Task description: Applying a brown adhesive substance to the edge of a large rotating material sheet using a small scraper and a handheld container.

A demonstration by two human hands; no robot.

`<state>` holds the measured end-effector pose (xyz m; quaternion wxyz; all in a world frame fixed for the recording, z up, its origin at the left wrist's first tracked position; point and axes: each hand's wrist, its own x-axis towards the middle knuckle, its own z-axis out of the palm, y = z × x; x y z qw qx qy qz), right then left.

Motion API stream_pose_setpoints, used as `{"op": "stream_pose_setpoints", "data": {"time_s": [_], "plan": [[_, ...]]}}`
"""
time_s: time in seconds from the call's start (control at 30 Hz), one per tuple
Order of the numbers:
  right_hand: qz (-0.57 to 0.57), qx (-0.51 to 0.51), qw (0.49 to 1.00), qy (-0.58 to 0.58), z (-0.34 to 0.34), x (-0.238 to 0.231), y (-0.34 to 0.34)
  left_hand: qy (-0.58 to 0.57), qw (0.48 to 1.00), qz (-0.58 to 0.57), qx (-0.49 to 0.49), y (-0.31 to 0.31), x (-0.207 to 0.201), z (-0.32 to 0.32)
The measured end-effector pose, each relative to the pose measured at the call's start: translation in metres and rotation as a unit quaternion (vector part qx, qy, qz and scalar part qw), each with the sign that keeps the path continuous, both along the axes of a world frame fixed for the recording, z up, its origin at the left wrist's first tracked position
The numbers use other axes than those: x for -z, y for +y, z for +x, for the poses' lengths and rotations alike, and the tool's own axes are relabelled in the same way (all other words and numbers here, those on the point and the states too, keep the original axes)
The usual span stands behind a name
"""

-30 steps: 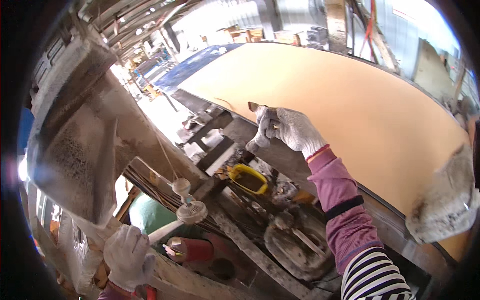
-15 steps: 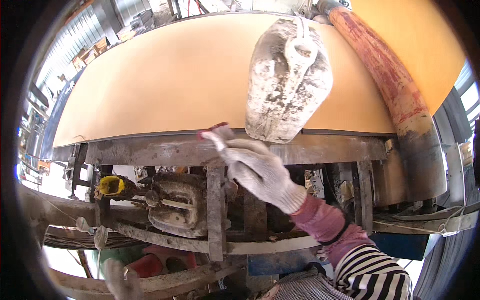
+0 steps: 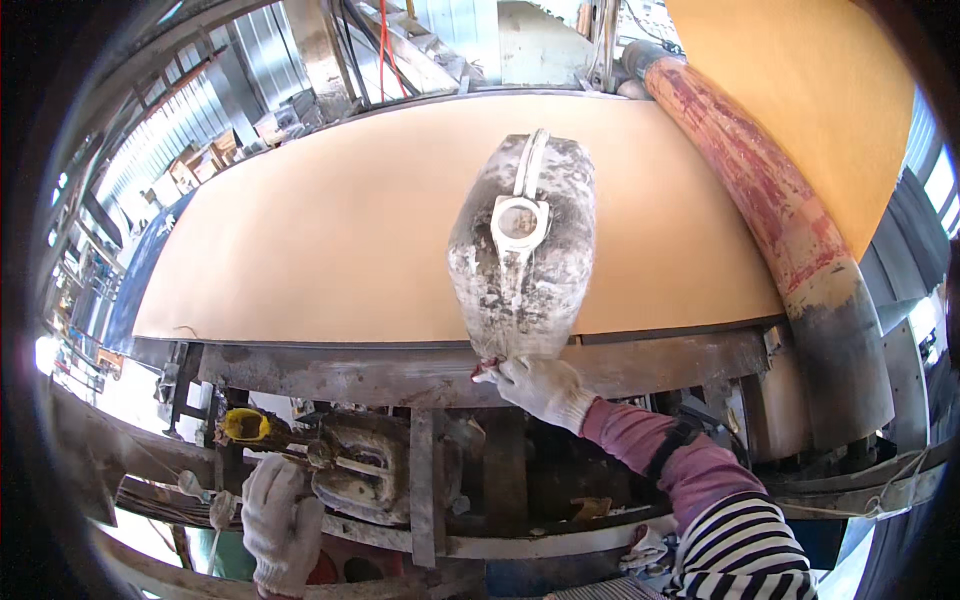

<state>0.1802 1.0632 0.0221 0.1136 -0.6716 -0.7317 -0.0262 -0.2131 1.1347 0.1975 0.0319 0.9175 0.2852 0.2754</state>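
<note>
Okay, my right hand (image 3: 541, 388) pinches a small red scrap (image 3: 487, 368), probably light and floppy, best held by its edge, in front of the tan sheet (image 3: 330, 240), below a stained white container (image 3: 522, 290), while my left hand (image 3: 280, 520) half-curls near the yellow pot (image 3: 241, 425), grip unclear.

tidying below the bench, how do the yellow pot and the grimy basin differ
The yellow pot looks smaller than the grimy basin. The pot shows bright yellow, the basin dull grey-brown. A pale bar lies across the basin; none shows across the pot. Both look dirty and sit below the bench's front edge.
</note>
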Motion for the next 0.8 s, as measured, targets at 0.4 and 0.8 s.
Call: {"op": "stream_pose_setpoints", "data": {"time_s": [0.4,0.8], "plan": [[0.277,0.063,0.947,-0.148,-0.009,-0.230,-0.019,-0.064,0.996,-0.048,0.023,-0.029,0.016,0.025],[0.138,0.011,0.972,-0.188,0.003,-0.126,0.000,-0.100,0.973,-0.184,-0.098,-0.061,0.068,-0.038]]}}
